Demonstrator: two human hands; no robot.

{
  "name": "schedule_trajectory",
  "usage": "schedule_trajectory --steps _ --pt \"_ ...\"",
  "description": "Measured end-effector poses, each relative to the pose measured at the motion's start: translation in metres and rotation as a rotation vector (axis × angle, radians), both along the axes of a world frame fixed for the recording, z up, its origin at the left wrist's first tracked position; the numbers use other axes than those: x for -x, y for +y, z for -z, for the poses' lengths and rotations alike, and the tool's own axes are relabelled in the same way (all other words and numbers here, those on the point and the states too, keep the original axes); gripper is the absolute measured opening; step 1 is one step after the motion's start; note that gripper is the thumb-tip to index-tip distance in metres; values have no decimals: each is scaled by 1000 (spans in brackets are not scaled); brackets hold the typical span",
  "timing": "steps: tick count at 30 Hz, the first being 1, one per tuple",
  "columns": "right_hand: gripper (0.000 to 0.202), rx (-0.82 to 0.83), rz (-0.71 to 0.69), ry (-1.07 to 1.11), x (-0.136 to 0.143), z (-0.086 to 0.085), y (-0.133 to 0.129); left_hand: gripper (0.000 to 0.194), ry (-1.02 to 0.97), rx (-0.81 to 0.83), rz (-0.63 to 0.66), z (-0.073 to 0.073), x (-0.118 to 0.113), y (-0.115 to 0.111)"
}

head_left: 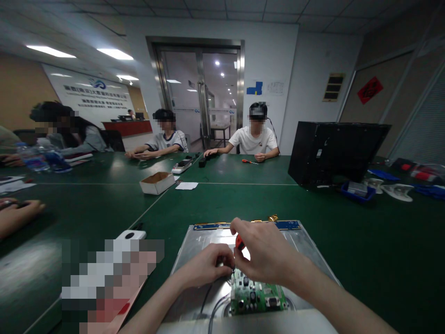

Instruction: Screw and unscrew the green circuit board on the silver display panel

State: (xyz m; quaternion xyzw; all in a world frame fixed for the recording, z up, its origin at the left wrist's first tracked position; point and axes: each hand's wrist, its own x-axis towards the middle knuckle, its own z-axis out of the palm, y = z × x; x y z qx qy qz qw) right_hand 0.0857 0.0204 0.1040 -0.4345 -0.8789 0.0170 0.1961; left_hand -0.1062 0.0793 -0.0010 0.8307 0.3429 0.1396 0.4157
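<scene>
The fingers of your right hand (267, 250) are clamped on a red handle (239, 242) — the thumb low, the index finger arched over the top. The fingertips of your left hand (210, 262) are drawn together at the 11 o'clock corner of the green board (255, 294); I cannot tell what, if anything, they pinch. The board lies on the metal panel (200, 243) in front of you, near its 6 o'clock edge, partly under your right hand. Dark cables (213, 308) run over the panel at the board's 9 o'clock, and a blue strip (212, 227) lines the panel's 12 o'clock edge. Beyond the panel, on the green table (222, 202), a white box (156, 187) sits at your 11 o'clock — and a black monitor (337, 153) stands at your 2 o'clock.
</scene>
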Motion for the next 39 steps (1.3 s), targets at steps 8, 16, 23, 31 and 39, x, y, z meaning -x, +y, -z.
schedule_trajectory --steps 8,16,23,31,39 --pt "18 0 75 -43 1 -1 2 14 -26 -2 -1 -5 -2 -2" --pt "20 -5 55 6 3 4 3 12 -4 6 -12 1 0 0" --pt "32 19 25 12 1 0 1 12 18 -6 -9 1 1 0" --pt "17 31 63 -15 1 -2 3 14 -8 -11 0 -6 -1 -2" --pt "7 -13 79 -42 0 2 4 15 14 1 -31 2 1 0"
